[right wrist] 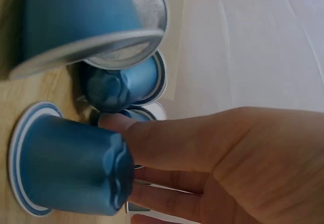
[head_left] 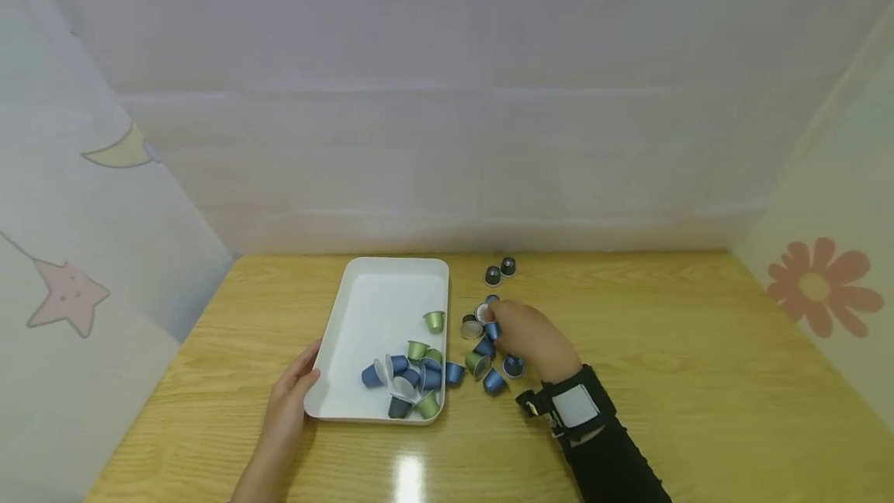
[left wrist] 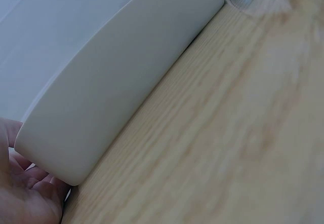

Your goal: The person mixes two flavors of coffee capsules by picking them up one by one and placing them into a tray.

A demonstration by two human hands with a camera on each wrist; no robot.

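Note:
My left hand [head_left: 288,390] grips the white tray [head_left: 363,286] by its near left corner. In the left wrist view its curled fingers [left wrist: 38,176] sit beneath the tray wall. Blue, green and dark coffee capsules [head_left: 431,377] lie in the tray's near right part. Right of the tray, my right hand [head_left: 527,336] reaches down among loose capsules. Its thumb [right wrist: 167,135] is beside a blue capsule [right wrist: 139,82] in the right wrist view; whether it pinches one is hidden. A blue capsule [right wrist: 76,163] stands close to the fingers.
Two dark capsules [head_left: 508,266] stand at the back of the wooden table [head_left: 663,348]. A blue capsule [head_left: 454,373] lies against the tray's right wall. More capsules [head_left: 495,382] lie near the right wrist. Pale cloth walls [head_left: 482,161] enclose the back and sides.

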